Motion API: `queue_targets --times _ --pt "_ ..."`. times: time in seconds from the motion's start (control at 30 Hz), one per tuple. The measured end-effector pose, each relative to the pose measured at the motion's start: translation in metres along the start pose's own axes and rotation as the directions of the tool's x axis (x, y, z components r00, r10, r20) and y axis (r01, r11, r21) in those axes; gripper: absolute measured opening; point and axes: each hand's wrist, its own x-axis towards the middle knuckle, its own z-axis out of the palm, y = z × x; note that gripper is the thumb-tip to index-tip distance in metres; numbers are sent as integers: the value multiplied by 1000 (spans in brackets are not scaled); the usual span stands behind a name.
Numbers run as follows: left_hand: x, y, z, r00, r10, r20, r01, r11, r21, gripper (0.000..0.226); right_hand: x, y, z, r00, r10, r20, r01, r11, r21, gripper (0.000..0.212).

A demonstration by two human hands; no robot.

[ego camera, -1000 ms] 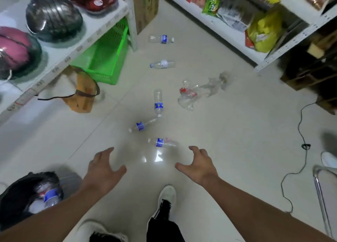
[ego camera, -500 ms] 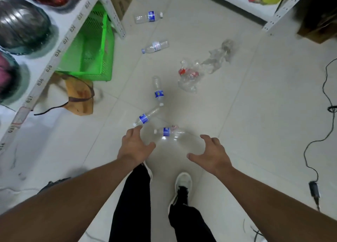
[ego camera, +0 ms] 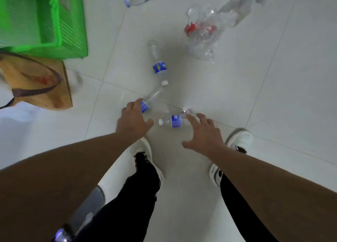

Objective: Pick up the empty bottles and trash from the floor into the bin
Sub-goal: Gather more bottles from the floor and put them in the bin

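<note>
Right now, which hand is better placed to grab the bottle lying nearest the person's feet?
Right, probably. The right hand hovers open with its fingers reaching over the nearest bottle. The left hand is already at the slanted bottle beside it.

Pale tiled floor (ego camera: pixel 273 77); green crate (ego camera: pixel 54 32) upper left.
</note>
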Motion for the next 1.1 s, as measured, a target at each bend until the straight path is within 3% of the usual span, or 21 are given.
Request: queue_targets --times 0.23,0.4,0.5,0.7,0.83,0.97,1.1 --pt "135 -36 107 995 60 -79 -52 993 105 93 140 48 99 973 -232 -10 211 903 -375 114" --pt "166 -49 133 987 81 -136 -53 979 199 78 175 62 122 931 -360 -55 302 847 -438 47" --pt "144 -44 121 988 23 -154 6 983 185 75 157 70 110 949 -309 -64 265 891 -369 46" --pt "59 -2 57 995 13 -98 2 990 143 70 88 81 26 992 -113 -58 98 972 -213 62" --pt "11 52 1 995 17 -101 -5 992 123 69 43 91 -56 998 -19 -64 11 993 -120 61" --pt "-34 118 -50 994 -47 -100 46 999 -11 70 6 109 -147 986 17 -168 -27 998 -57 56" --pt "-66 184 -91 984 -155 -86 156 988 8 65 -22 129 -227 973 26 -228 -33 999 -27 56"
